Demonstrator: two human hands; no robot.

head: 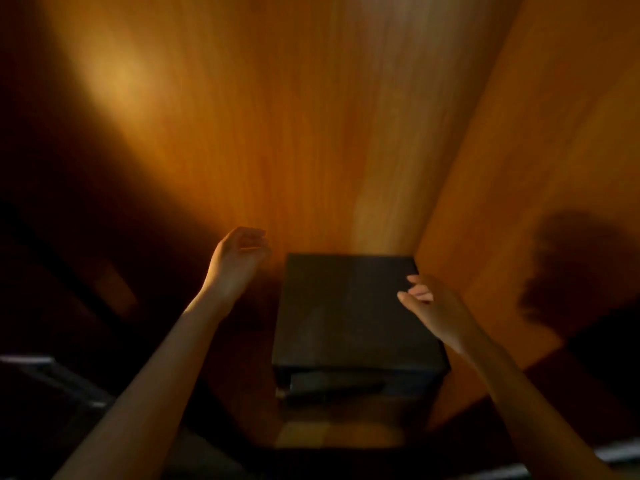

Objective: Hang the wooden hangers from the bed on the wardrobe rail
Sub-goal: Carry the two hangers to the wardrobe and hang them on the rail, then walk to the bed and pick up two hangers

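I look down into a wooden wardrobe; its back panel (277, 133) is lit orange. My left hand (239, 254) reaches forward at centre left, fingers loosely curled and apart, holding nothing. My right hand (429, 303) hovers over the right side of a black box, fingers slightly bent, also holding nothing. No wooden hanger, rail or bed shows in this view. The picture is blurred and dim.
A black box (346, 313), like a small safe, stands on the wardrobe floor against the right side panel (536, 150). A hand's shadow (571, 265) falls on that panel. The left side is dark; a pale edge (45, 368) shows at lower left.
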